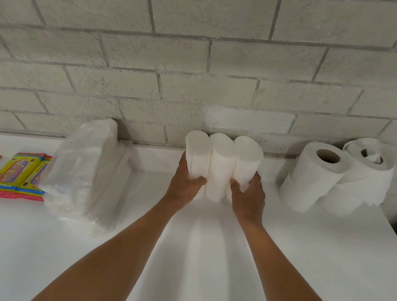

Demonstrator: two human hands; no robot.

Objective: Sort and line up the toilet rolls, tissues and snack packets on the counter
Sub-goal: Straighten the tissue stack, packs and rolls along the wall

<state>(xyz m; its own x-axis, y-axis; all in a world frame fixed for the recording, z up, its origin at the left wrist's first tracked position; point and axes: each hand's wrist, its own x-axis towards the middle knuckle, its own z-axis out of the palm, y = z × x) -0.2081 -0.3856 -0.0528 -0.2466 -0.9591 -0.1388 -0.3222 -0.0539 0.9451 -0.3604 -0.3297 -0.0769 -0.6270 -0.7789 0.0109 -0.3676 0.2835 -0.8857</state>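
White counter (279, 257) meets a grey block wall (159, 37). At frame centre, left hand (184, 185) and right hand (249, 199) clamp three upright tissue rolls (220, 164) from both sides. Risk: uneven squeeze likely ejects the unsupported middle roll, toppling the row toward the toilet rolls (320, 177) at right.

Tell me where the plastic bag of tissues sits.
In the head view, the plastic bag of tissues sits left of centre on the counter, between the yellow snack packets and the left hand.
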